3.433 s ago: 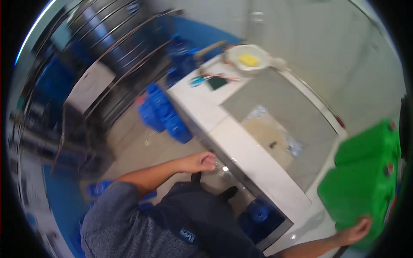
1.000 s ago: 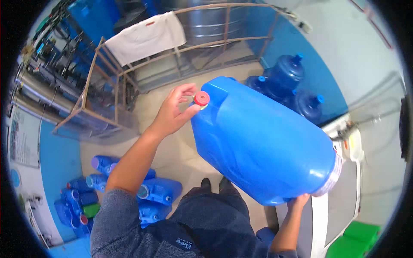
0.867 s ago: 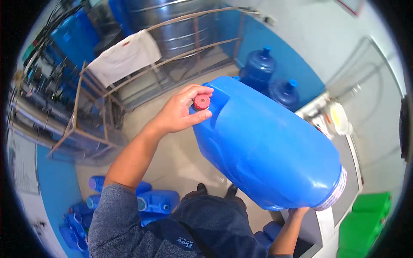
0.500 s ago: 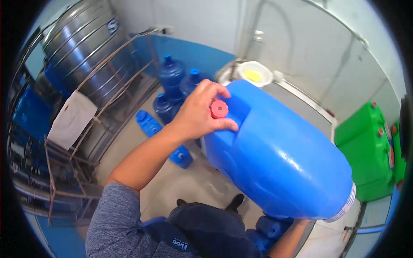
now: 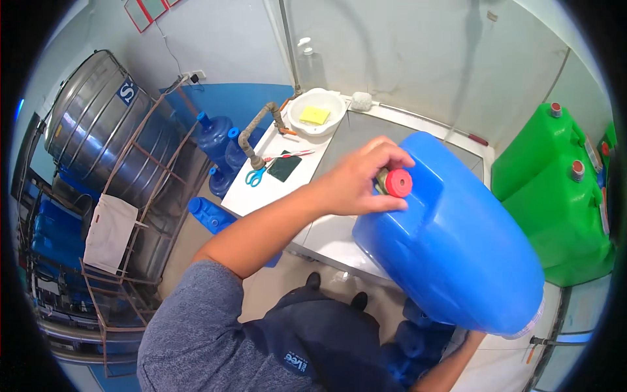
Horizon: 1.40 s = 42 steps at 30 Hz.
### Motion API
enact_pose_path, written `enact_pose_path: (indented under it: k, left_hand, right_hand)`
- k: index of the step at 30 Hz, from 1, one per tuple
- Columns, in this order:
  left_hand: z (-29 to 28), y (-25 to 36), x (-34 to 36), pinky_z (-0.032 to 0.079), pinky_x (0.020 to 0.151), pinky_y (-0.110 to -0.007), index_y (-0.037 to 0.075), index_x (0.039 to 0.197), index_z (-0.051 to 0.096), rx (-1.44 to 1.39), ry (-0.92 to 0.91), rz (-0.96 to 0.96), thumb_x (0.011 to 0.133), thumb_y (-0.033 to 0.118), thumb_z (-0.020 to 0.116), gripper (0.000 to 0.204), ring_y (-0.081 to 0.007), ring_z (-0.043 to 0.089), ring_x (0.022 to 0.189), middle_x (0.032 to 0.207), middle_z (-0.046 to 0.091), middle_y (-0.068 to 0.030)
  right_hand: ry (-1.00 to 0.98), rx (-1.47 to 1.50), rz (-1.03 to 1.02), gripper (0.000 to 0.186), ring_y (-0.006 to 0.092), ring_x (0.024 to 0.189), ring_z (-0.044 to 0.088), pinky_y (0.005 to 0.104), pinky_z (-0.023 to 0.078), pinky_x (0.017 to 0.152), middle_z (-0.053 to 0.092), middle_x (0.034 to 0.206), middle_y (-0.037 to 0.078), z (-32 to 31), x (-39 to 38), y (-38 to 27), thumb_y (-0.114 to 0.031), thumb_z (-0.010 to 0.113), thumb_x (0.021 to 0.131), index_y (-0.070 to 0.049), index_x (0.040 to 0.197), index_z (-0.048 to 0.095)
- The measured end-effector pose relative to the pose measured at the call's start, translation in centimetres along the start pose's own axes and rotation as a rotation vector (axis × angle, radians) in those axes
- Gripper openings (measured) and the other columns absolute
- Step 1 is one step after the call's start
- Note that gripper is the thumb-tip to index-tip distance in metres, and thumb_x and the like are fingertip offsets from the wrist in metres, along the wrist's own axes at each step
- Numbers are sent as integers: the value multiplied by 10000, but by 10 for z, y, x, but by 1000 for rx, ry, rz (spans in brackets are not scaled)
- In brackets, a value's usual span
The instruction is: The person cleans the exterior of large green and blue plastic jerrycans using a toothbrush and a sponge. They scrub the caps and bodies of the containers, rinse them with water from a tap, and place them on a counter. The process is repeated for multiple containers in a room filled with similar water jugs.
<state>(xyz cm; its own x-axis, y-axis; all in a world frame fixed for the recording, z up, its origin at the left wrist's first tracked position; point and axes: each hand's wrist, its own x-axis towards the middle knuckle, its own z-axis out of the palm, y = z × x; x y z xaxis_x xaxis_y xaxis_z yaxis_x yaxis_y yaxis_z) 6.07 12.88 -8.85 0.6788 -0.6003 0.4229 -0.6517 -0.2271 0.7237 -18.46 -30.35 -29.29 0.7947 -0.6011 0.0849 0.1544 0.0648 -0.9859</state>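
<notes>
Head view: a large, rounded blue plastic jug (image 5: 470, 242) is held between both hands, its long axis slanting far-left to near-right. It lies right of the left hand (image 5: 356, 181), whose fingers clamp its neck below a round red plastic cap (image 5: 399, 183); the right hand (image 5: 474, 338) is at the base, fingers hidden, grip unclear.

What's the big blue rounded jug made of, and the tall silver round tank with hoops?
Big blue rounded jug: looks like smooth, slightly shiny plastic, with soft highlights and moulded curves. Silver round tank: probably polished metal, maybe steel, because bright streaks show on it.
</notes>
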Motion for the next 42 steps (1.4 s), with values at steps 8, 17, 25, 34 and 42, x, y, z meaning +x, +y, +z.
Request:
enact_pose_path:
  k: [8,17,25,34,42]
  left_hand:
    - [-65,-90,-24,496,984,-390,21,1287,564,37,249,-118,881,259,763,511,-278,649,1086,1186,644,-147]
    - [-125,-280,-113,526,837,-460,90,1029,688,845,-278,-538,928,184,612,158,-346,645,985,1035,652,-166]
    - [-158,-241,-88,520,822,-462,34,1062,620,621,-23,-285,950,113,601,139,-364,652,970,1008,659,-189]
    - [-185,-318,11,505,776,-466,39,1032,594,610,-56,-505,915,133,658,163,-383,656,900,943,663,-207]
    - [-142,-126,86,505,760,-454,78,1013,642,558,72,306,901,84,596,121,-358,636,911,980,645,-132]
  right_hand:
    - [419,-851,-492,465,269,1353,474,402,350,1144,497,1465,185,-100,-19,-147,-138,519,1041,30,1465,427]
    - [-10,-1303,-651,397,290,1321,492,395,338,1141,536,1406,179,148,20,-248,-94,509,1026,47,1397,487]
    - [-98,-1093,-366,240,213,1103,569,336,413,1028,622,1153,131,188,30,-226,-101,497,1033,46,1202,583]
    - [-136,-1095,-412,182,174,1010,561,298,424,952,615,1074,92,183,37,-229,-94,517,1018,24,1128,601]
    - [-87,-1449,-788,406,370,1182,597,432,468,1016,615,1255,190,238,19,-251,-23,671,833,-42,1236,625]
